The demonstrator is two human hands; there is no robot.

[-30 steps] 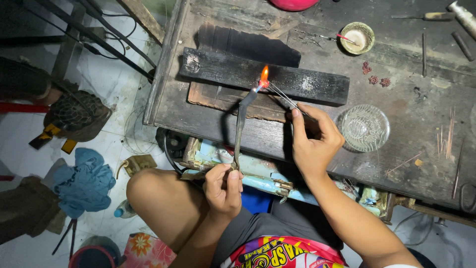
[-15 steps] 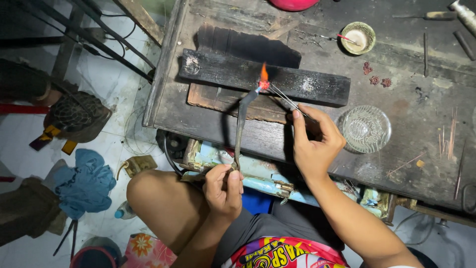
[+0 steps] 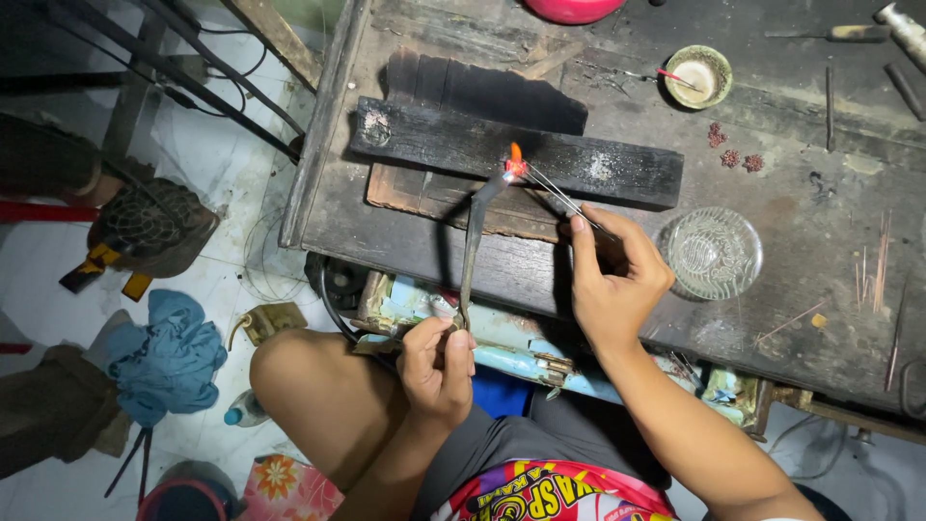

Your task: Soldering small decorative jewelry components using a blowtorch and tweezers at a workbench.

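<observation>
Centrally, left hand (image 3: pixel 437 371) gripping a thin torch (image 3: pixel 472 241) burning orange, right hand (image 3: pixel 614 280) pinching slim tweezers (image 3: pixel 559 198) over a charred block (image 3: pixel 579 166).

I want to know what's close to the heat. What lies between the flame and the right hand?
In the head view, only thin metal tweezers span it, running from the right hand to the flame, over the charred wooden block.

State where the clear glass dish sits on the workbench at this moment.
In the head view, the clear glass dish sits on the dark wooden workbench, just right of the person's right hand and below the charred wooden block.
</observation>
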